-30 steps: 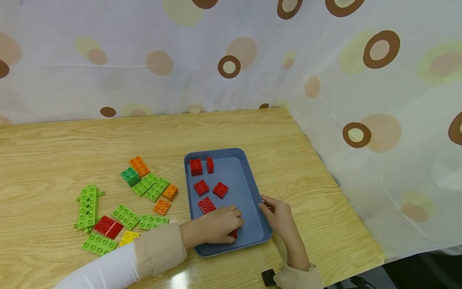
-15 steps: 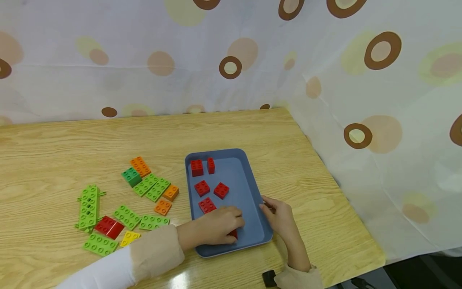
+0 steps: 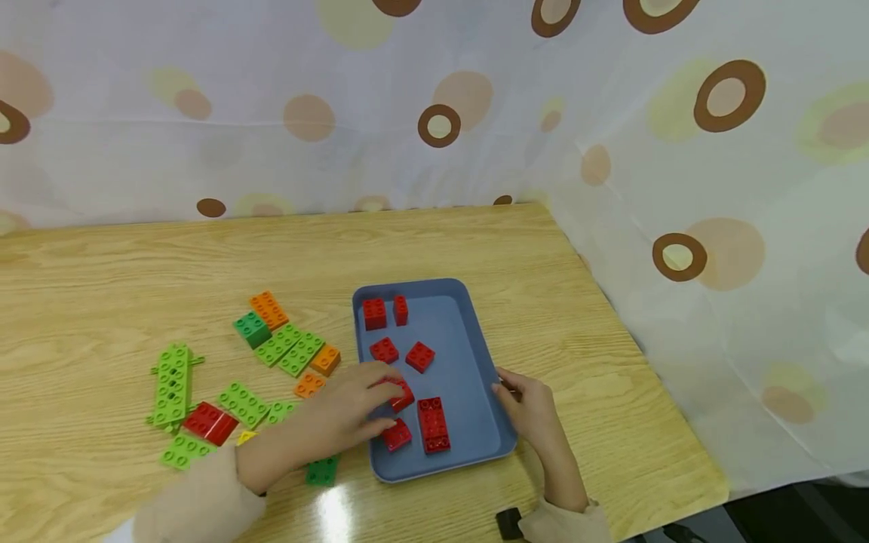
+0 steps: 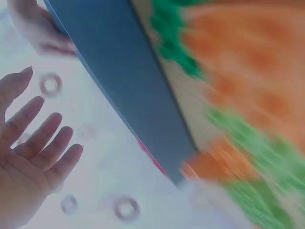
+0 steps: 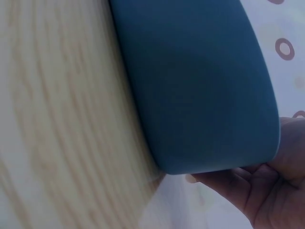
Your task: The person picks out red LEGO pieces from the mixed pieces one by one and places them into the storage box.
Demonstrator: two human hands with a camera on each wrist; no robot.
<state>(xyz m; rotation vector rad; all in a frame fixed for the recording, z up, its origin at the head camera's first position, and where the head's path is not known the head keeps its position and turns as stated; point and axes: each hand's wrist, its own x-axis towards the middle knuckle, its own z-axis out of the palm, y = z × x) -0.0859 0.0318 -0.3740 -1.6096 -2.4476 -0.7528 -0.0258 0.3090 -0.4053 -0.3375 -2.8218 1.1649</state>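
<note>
A blue-grey tray (image 3: 468, 422) lies on the table with several red toy building bricks in it. My left hand (image 3: 339, 411) is over the tray's left rim, fingers spread near a red brick (image 3: 403, 396) and another red brick (image 3: 397, 435); nothing is seen held. In the left wrist view the left hand (image 4: 35, 157) shows extended, separated fingers. A longer red brick (image 3: 434, 424) lies to its right. My right hand (image 3: 532, 411) holds the tray's right rim, thumb at the edge. The right wrist view shows the right hand (image 5: 267, 191) against the tray's wall (image 5: 195, 95).
Left of the tray lie several loose bricks, among them a long light-green piece (image 3: 173, 386), a red brick (image 3: 210, 424), an orange brick (image 3: 268, 309) and a dark-green brick (image 3: 322, 470). A small black object (image 3: 508, 523) is by the right sleeve.
My left hand has drawn back leftward from the tray's lower middle, uncovering the longer red brick and the one beside it. The right hand still holds the tray rim.
</note>
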